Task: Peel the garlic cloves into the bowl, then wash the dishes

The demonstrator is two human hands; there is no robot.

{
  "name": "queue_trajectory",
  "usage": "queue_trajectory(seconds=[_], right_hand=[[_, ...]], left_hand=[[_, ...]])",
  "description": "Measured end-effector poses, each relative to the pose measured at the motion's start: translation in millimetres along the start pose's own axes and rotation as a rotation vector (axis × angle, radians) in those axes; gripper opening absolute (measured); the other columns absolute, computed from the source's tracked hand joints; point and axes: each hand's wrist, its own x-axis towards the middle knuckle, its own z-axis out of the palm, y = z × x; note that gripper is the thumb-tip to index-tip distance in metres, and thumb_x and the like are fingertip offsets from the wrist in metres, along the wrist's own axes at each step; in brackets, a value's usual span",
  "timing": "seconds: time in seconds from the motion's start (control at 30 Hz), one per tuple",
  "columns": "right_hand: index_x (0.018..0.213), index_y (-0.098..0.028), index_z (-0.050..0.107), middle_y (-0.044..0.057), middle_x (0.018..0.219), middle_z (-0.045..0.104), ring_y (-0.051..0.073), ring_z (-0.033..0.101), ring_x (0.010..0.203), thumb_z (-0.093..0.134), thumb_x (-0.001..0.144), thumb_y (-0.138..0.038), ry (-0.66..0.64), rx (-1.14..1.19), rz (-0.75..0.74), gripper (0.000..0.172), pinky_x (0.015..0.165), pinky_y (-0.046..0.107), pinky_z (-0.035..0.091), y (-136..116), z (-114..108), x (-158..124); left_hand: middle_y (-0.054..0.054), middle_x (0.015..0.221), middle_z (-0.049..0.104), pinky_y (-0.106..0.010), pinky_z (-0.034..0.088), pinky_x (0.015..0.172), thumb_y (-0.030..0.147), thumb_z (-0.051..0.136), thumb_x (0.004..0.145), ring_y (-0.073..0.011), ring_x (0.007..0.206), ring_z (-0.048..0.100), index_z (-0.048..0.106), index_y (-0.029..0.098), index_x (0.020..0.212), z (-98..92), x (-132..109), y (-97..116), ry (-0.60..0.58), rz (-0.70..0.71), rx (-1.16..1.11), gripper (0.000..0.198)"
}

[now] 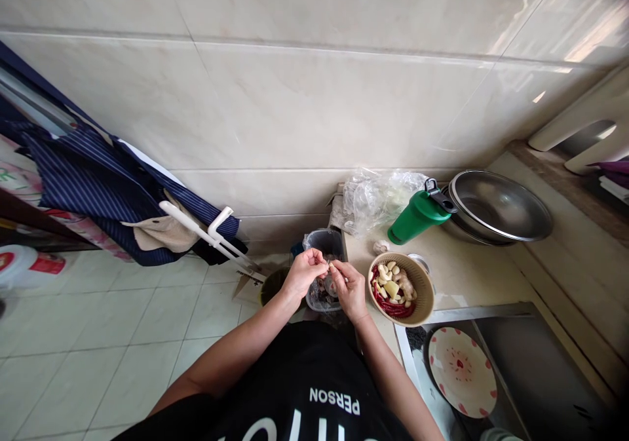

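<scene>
My left hand (305, 272) and my right hand (350, 289) meet over a lined trash bin (311, 300), fingertips pinched together. Between them is a tiny pale piece that looks like a garlic clove (329, 265), mostly covered by the fingers. Just right of my right hand, a beige basket (426, 300) on the counter holds peeled garlic cloves, ginger (405, 285) and dried red chilies (399, 310). A garlic bulb (381, 247) lies behind the basket. Scraps show inside the bin below my hands.
A green shaker bottle (417, 217), clear plastic bags (376, 195) and metal bowls (501, 206) stand along the counter's back. In the sink at right lies a patterned plate (462, 372). White pipes (211, 238) and a striped apron (98, 189) are at left.
</scene>
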Motion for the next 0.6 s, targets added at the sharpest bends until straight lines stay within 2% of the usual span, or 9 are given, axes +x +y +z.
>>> queue_trajectory(seconds=[0.1, 0.27, 0.43, 0.6], right_hand=[[0.093, -0.02, 0.062, -0.003, 0.058, 0.055, 0.009, 0.042, 0.041, 0.05, 0.083, -0.047, -0.074, 0.231, 0.207, 0.032, 0.042, 0.022, 0.036, 2.1, 4.2, -1.8], [0.095, -0.019, 0.057, -0.002, 0.064, 0.059, 0.006, 0.04, 0.038, 0.055, 0.08, -0.047, -0.145, 0.349, 0.268, 0.032, 0.039, 0.02, 0.032, 3.1, 1.4, 0.9], [0.085, -0.019, 0.053, -0.003, 0.062, 0.058, 0.006, 0.037, 0.037, 0.058, 0.075, -0.048, -0.012, 0.529, 0.366, 0.031, 0.037, 0.02, 0.029, 0.1, 0.1, 5.0], [0.081, -0.019, 0.053, -0.004, 0.057, 0.053, 0.007, 0.039, 0.04, 0.063, 0.07, -0.048, 0.058, 0.64, 0.46, 0.033, 0.039, 0.02, 0.028, -4.8, 2.9, 5.7]], left_hand=[[0.005, 0.055, 0.052, -0.018, 0.035, 0.047, 0.007, 0.06, 0.055, -0.0053, 0.047, 0.046, 0.045, 0.016, 0.062, 0.4, 0.0, 2.8, -0.021, 0.003, 0.049, 0.019], [0.004, 0.055, 0.053, -0.019, 0.034, 0.047, 0.007, 0.057, 0.055, -0.0061, 0.048, 0.046, 0.047, 0.016, 0.063, -3.2, 0.5, 2.1, -0.088, -0.011, 0.071, 0.015], [0.004, 0.054, 0.051, -0.019, 0.03, 0.045, 0.01, 0.056, 0.057, -0.0053, 0.045, 0.041, 0.053, 0.015, 0.065, -2.4, -0.7, 4.9, -0.092, -0.008, 0.088, 0.01], [0.004, 0.05, 0.047, -0.019, 0.027, 0.045, 0.013, 0.053, 0.059, -0.0054, 0.044, 0.037, 0.061, 0.013, 0.061, -1.8, -0.6, 8.0, -0.074, -0.004, 0.171, 0.008]])
